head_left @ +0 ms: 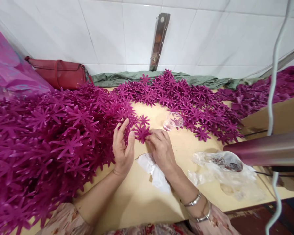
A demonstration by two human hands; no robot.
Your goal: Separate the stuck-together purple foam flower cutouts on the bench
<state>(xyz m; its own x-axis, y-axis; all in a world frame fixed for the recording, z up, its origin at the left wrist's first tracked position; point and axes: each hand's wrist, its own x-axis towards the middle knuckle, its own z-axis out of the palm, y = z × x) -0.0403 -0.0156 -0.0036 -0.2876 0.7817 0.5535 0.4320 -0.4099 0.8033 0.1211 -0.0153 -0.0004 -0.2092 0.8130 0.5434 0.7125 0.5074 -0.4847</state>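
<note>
A huge heap of magenta fabric flower petals (51,130) covers the left of the pale wooden table (137,195) and runs along its back. My left hand (122,147) rests at the edge of the heap, fingers curved and slightly apart, touching petals beside one flower piece (142,133). My right hand (160,147) pinches that same flower piece with its fingertips. Two bangles sit on my right wrist. A crumpled white paper (154,169) lies under my right hand.
A small clear dish (172,121) sits beyond my hands. A crumpled clear plastic bag (225,169) lies at the right, under a metal tube (267,150). A red handbag (60,73) stands against the tiled wall. A white cable (274,65) hangs at right.
</note>
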